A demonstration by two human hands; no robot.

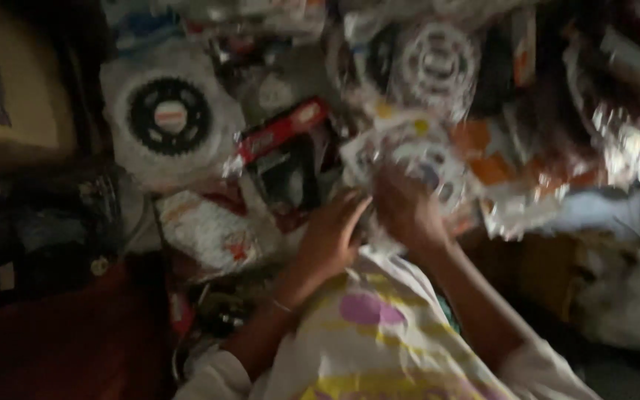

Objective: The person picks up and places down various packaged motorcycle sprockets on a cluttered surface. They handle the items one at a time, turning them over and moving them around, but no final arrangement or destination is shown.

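Note:
My left hand (331, 233) and my right hand (407, 211) meet at the middle of the view, over a heap of plastic-wrapped chain sprockets. Both hands grip a clear packet with a silver sprocket (422, 159) inside; the right hand's fingers lie on its lower edge, the left hand's fingers curl at its left side. The frame is dim and blurred, so the exact finger hold is hard to see. A white cloth with pink and yellow patches (368, 333) lies over my forearms below the hands.
A packet with a black sprocket (170, 116) lies at the upper left. A red-topped package (283, 130) sits between it and the hands. Another silver sprocket packet (435, 63) lies at the top. A cardboard box (9, 96) stands far left. More shiny packets (616, 126) crowd the right.

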